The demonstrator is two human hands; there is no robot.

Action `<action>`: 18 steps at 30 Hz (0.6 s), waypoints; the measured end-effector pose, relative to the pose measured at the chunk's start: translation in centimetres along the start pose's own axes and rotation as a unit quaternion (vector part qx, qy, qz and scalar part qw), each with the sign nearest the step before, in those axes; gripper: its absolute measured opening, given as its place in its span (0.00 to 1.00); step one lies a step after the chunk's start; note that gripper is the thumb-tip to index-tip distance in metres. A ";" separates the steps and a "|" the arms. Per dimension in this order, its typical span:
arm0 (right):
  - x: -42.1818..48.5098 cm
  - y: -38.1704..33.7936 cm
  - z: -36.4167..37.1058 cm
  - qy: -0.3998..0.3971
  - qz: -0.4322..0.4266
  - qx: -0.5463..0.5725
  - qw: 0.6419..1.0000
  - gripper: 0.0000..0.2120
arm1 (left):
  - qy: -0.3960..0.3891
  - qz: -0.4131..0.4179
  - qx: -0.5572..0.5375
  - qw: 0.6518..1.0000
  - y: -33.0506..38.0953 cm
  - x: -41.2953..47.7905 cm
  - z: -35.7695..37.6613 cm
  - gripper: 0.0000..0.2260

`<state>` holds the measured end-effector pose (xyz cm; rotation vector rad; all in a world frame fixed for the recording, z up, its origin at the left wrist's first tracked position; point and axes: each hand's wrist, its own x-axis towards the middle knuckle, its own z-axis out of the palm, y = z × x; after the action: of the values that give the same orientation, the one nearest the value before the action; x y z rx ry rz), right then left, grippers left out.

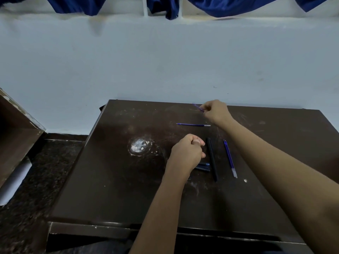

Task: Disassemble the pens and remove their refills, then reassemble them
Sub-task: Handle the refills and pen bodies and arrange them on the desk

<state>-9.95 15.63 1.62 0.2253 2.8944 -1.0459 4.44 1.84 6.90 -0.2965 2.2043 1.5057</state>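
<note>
Landmark for all positions: the black pen (212, 159), lying whole on the dark table (113, 180), long axis running away from the person.

Right hand (217, 111): well beyond the black pen, near the table's far edge. Fingers pinched narrow on a thin blue refill (199, 107); only a short blurred stub shows past the fingertips.

Left hand (187, 153): just left of the black pen, curled into a loose fist with the thumb tucked against the forefinger. Cannot tell whether it holds anything. A dark barrel piece (203, 166) with a blue edge shows beneath the heel of the hand, touching or almost touching the pen.

Other parts: one refill (193, 125) lies crosswise beyond the pen, between the two hands. Two refills (230, 159) lie side by side just right of the pen, roughly parallel to it.

Judgement: refills are out, one pen looks whole; the step appears to be laying down or picking up a refill at the far edge.

Method notes:
- Grip the refill near mid-length; it is thin and likely to flex.
- Lay it flat and parallel to the others so it cannot roll.
- Keep barrels and refills in separate groups for refitting.

Materials: refills are slender translucent blue tubes with clear or pale ends. Pen matte black, smooth, cylindrical. Table glossy dark brown, scuffed, with a pale worn patch (139, 146) left of the pen.
</note>
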 end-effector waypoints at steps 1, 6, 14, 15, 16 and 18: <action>1.0 0.0 0.6 -0.011 -0.023 -0.042 0.999 0.15 | -0.003 0.001 -0.002 1.000 0.0 0.1 0.0 0.10; 3.0 0.5 3.3 -0.030 -0.033 -0.080 0.996 0.13 | -0.004 0.001 -0.012 1.000 -0.1 0.4 -0.2 0.10; 3.0 1.0 5.0 -0.050 -0.039 -0.118 0.991 0.15 | -0.001 0.022 -0.008 1.000 -0.1 0.1 -0.3 0.10; 2.9 1.1 5.1 -0.048 -0.042 -0.117 0.991 0.15 | -0.002 0.021 -0.008 1.000 -0.1 0.1 -0.3 0.10; 2.9 1.1 5.2 -0.045 -0.044 -0.116 0.991 0.15 | -0.003 0.020 -0.008 1.000 -0.1 0.1 -0.2 0.10; 2.7 1.2 5.3 -0.043 -0.050 -0.115 0.991 0.16 | -0.003 0.019 -0.009 1.000 0.0 0.0 -0.2 0.10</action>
<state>-12.46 13.45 -3.49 0.0226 2.9390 -0.7048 4.42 1.67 6.94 -0.2562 2.2052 1.5451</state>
